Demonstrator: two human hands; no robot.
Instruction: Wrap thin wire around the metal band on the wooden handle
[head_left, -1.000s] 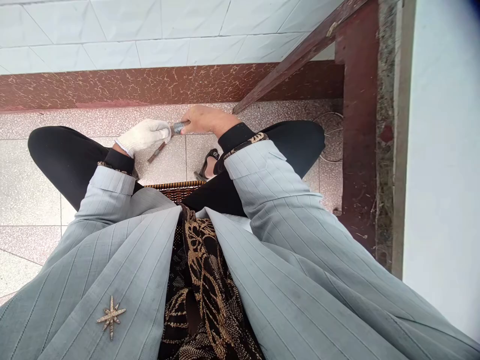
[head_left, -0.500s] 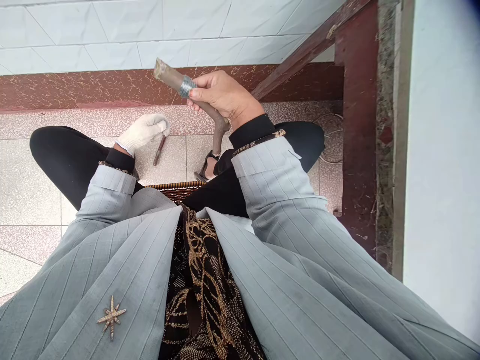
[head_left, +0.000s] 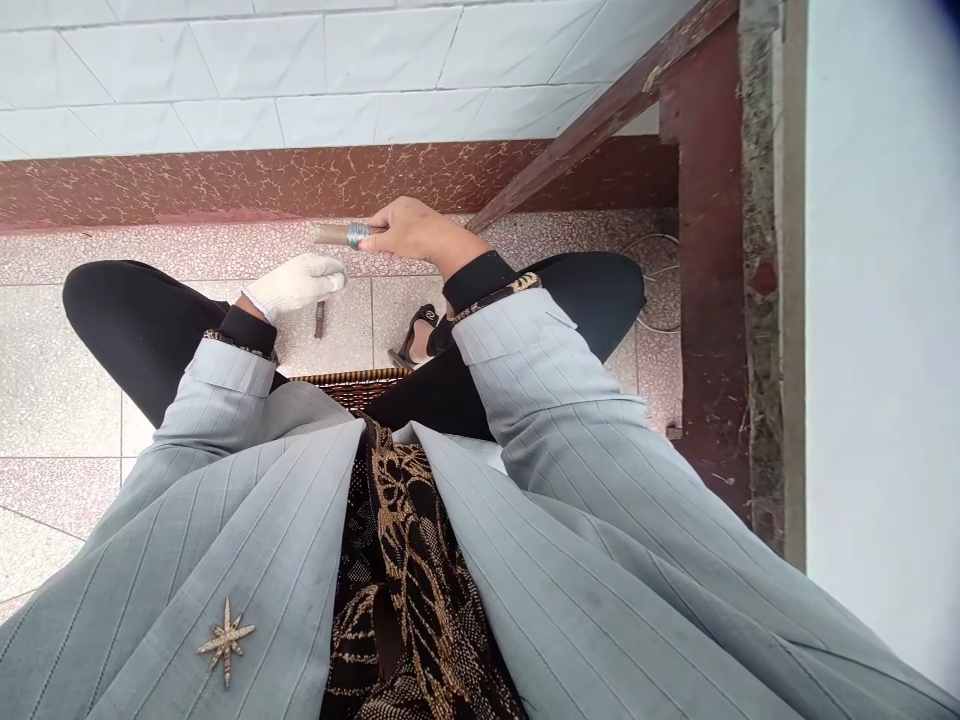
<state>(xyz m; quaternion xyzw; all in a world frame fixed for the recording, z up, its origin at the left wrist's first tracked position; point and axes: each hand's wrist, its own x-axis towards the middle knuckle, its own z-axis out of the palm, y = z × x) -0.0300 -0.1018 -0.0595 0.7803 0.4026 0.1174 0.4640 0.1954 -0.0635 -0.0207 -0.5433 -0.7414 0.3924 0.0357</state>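
Observation:
My right hand, bare, is closed round a grey-brown wooden stick just behind a band of coiled silver wire. The stick's blunt end points left, while its rear part is hidden by the hand. Lower and to the left, my left hand wears a white knitted glove, its fingers pressed together round a thin reddish-brown rod. The rod's lower part sticks out below the glove; its upper part is hidden. A small gap lies between the stick and the gloved fingers.
A wicker basket or seat edge shows between my legs, near a black shoe. Ahead stands a tiled wall with a brown base. To the right are a slanting wooden bar, a wooden post and a looped cable.
My right hand lifted the wire-bound stick away from my left hand, then lowered it again above the glove. The rod in my left hand has turned to point more straight down.

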